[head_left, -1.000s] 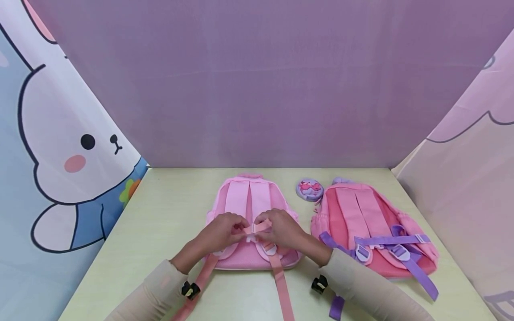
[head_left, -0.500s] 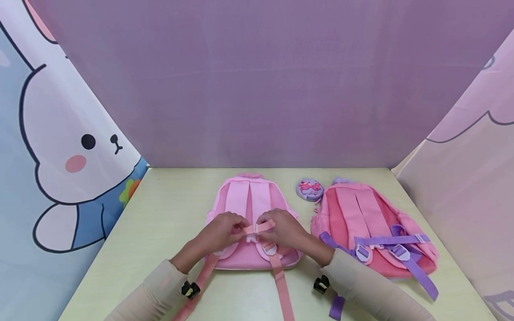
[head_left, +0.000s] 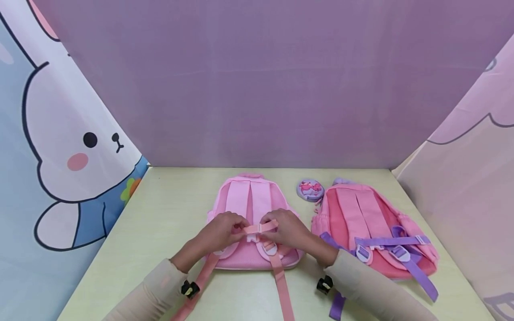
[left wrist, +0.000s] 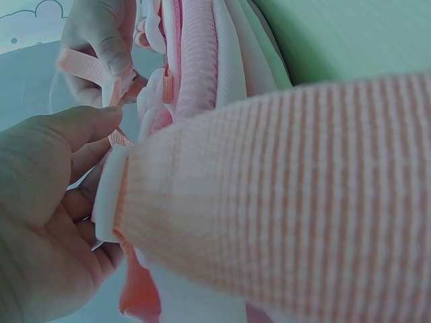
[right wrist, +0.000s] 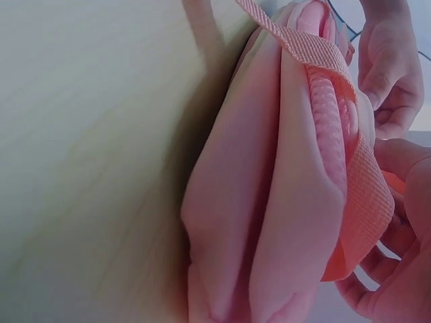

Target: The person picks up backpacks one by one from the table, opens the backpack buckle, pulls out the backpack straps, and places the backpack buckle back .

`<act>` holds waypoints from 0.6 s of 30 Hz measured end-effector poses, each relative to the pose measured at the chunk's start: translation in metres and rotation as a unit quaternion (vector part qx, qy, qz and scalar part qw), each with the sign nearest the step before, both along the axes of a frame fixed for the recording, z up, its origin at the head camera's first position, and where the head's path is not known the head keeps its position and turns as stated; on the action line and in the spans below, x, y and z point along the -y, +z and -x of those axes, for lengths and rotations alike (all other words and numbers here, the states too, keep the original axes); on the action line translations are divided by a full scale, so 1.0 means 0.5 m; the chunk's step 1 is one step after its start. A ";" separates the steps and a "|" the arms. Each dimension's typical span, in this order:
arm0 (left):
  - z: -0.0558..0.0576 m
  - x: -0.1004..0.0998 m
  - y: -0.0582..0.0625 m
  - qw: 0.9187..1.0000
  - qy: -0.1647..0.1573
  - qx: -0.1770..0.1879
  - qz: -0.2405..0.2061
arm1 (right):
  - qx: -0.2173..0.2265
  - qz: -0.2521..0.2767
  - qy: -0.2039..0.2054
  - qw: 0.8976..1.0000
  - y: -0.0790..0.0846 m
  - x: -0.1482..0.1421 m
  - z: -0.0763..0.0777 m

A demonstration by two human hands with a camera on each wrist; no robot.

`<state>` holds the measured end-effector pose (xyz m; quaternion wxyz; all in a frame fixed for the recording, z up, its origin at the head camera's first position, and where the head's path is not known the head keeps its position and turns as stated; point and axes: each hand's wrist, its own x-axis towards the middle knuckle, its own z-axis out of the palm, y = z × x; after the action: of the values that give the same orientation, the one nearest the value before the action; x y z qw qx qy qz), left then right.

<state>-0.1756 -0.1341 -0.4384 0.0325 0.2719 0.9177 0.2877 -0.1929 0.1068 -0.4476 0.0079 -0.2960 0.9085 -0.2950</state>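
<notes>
A light pink backpack (head_left: 241, 264) lies with its shoulder straps up at the middle of the table. Across those straps runs a peach chest strap (head_left: 251, 229), raised between both hands, with a small white slider (head_left: 259, 228) on it and a white buckle (head_left: 252, 238) just below. My left hand (head_left: 221, 232) pinches the left part of this strap between thumb and finger. At the slider and the loose strap end, my right hand (head_left: 286, 229) grips with thumb and fingertips. In the left wrist view, a wide peach strap (left wrist: 289, 195) covers much of the scene.
Right of the hands lies a second pink backpack (head_left: 347, 211) with purple straps (head_left: 420, 278). A round purple pouch (head_left: 310, 190) sits beside its top. Two long peach straps (head_left: 283, 285) trail toward the table's front edge. A purple wall (head_left: 257, 89) stands behind.
My right hand and the white slider have moved slightly right along the chest strap, away from the left hand. The left hand has stayed in place.
</notes>
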 end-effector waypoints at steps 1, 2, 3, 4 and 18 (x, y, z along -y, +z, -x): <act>0.000 0.000 0.000 1.000 -0.001 -0.001 0.000 | 0.001 0.000 -0.001 1.000 0.000 -0.001 0.000; 0.001 0.000 -0.001 1.000 -0.002 -0.001 0.000 | 0.002 0.001 -0.002 1.000 0.001 -0.002 -0.001; 0.001 0.000 -0.001 1.000 -0.002 -0.001 0.000 | 0.004 0.002 -0.003 1.000 0.001 -0.003 -0.002; 0.001 0.000 -0.002 1.000 -0.003 -0.001 0.001 | 0.004 0.001 -0.004 1.000 0.001 -0.004 -0.002; 0.000 -0.003 -0.003 1.000 -0.004 -0.008 0.001 | 0.004 -0.012 -0.007 1.000 -0.002 -0.025 0.000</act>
<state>-0.1755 -0.1328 -0.4400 0.0270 0.2778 0.9172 0.2842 -0.1927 0.1192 -0.4488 0.0135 -0.2883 0.9140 -0.2851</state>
